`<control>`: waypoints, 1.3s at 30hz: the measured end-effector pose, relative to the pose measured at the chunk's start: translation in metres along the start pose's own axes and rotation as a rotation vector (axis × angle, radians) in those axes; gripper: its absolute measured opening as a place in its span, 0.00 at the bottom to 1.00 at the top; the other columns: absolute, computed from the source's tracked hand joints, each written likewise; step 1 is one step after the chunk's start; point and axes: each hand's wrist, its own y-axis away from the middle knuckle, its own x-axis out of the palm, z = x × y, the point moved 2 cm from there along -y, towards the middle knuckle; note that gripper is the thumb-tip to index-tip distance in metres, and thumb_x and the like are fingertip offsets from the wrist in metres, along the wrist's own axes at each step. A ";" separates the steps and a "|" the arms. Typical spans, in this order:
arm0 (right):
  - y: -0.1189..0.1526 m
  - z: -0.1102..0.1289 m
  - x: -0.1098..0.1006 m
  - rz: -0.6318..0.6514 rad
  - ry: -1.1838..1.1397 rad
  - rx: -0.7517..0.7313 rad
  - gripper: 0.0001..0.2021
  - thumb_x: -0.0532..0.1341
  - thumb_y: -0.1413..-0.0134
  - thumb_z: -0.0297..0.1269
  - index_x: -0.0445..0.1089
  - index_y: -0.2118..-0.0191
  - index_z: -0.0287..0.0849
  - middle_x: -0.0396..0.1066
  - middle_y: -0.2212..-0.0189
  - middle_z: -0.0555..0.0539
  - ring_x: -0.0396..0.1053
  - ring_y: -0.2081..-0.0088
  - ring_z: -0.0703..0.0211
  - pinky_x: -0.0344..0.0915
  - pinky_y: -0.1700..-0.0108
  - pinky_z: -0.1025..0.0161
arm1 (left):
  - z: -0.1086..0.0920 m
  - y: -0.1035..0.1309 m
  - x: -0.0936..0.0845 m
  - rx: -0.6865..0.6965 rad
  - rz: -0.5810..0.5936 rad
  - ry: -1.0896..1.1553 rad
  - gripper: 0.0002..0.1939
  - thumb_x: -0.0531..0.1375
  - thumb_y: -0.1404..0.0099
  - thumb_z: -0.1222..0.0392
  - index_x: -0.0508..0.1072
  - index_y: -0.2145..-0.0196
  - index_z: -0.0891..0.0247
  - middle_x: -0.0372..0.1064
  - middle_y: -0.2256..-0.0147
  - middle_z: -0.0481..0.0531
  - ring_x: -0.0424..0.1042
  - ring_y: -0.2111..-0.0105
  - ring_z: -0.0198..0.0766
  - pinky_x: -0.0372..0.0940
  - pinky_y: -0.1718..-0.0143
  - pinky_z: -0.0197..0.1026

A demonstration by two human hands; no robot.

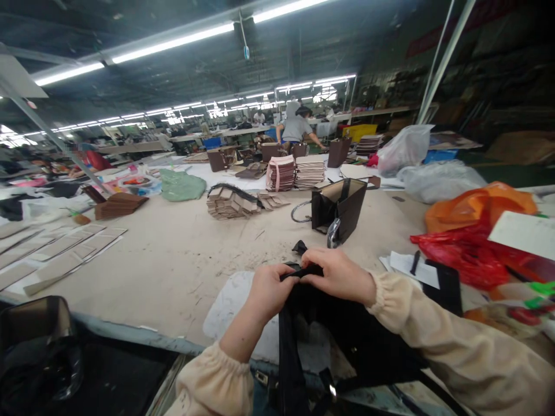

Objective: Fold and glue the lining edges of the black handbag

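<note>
Both hands meet at the top edge of a black bag (pixel 368 341), its dark fabric sagging toward me at the table's near edge. My left hand (pixel 271 292) pinches the edge between thumb and fingers. Right beside it, my right hand (pixel 336 274) is closed on the same edge, thumb below and fingers above. What lies inside the pinch is partly hidden by the fingers. A white sheet (pixel 225 309) lies under the left forearm. Beyond the hands stands a dark brown box-shaped bag (pixel 347 211), with its mouth open and wrapped handles.
Stacked brown panels (pixel 281 173) and a fanned bundle (pixel 232 202) lie farther back. Flat panels (pixel 73 251) are spread at left. Red plastic (pixel 463 257) and orange plastic bags (pixel 481 205) crowd the right. Another dark bag (pixel 39 335) sits low left. A co-worker (pixel 295 127) bends over the far table.
</note>
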 end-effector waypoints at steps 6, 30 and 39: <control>0.002 -0.007 0.003 -0.014 -0.092 0.065 0.07 0.64 0.54 0.31 0.68 0.65 0.41 0.70 0.69 0.50 0.67 0.66 0.61 0.61 0.63 0.66 | -0.001 -0.003 -0.002 0.033 0.008 -0.182 0.08 0.57 0.44 0.58 0.77 0.70 0.58 0.72 0.75 0.45 0.66 0.74 0.32 0.53 0.73 0.34; 0.002 -0.036 0.011 -0.034 -0.277 0.127 0.06 0.65 0.54 0.36 0.75 0.68 0.41 0.73 0.72 0.51 0.69 0.68 0.62 0.63 0.64 0.68 | -0.012 -0.013 0.001 0.261 0.066 -0.354 0.13 0.54 0.39 0.55 0.76 0.71 0.61 0.69 0.77 0.48 0.65 0.76 0.33 0.52 0.74 0.34; 0.002 -0.033 0.010 -0.045 -0.281 0.088 0.05 0.63 0.51 0.33 0.75 0.67 0.39 0.73 0.72 0.50 0.69 0.69 0.63 0.62 0.64 0.68 | -0.004 -0.013 0.007 0.165 0.016 -0.182 0.11 0.54 0.41 0.57 0.72 0.75 0.63 0.62 0.80 0.43 0.61 0.77 0.30 0.52 0.75 0.33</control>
